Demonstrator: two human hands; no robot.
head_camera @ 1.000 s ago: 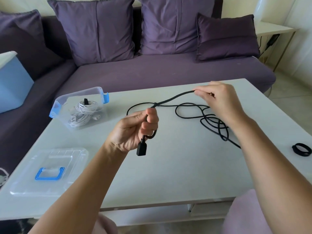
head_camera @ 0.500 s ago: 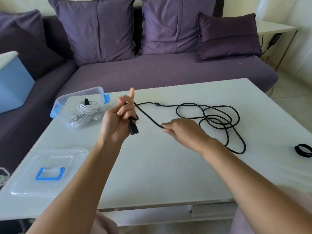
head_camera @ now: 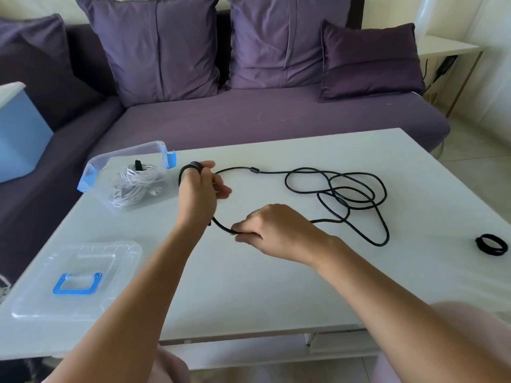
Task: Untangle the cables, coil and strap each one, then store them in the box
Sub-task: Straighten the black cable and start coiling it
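The left hand [head_camera: 197,194] stands on its side near the middle of the counter [head_camera: 276,294]. Its fingers are curled round a few small loops of the black cable [head_camera: 254,170]. It works like a peg, so the loops come out the same size and do not slip apart. The right hand [head_camera: 265,230], at about four o'clock from the left one, pinches the cable a little way along. I think it does this to feed the next bit round without a twist. The rest of the cable lies loose on the counter at two o'clock from the right hand, in floppy rings that cross each other. I cannot tell if there is a real knot in there. The box [head_camera: 124,153] sits open at ten o'clock from the left hand, close by, with a white cable [head_camera: 135,181] wound up inside, so the black one has a short trip. The lid [head_camera: 77,283] lies flat at seven o'clock, out of the way. The strap [head_camera: 491,245] waits at three o'clock, far out by the counter's edge, so a hand must reach for it once the coil is done.
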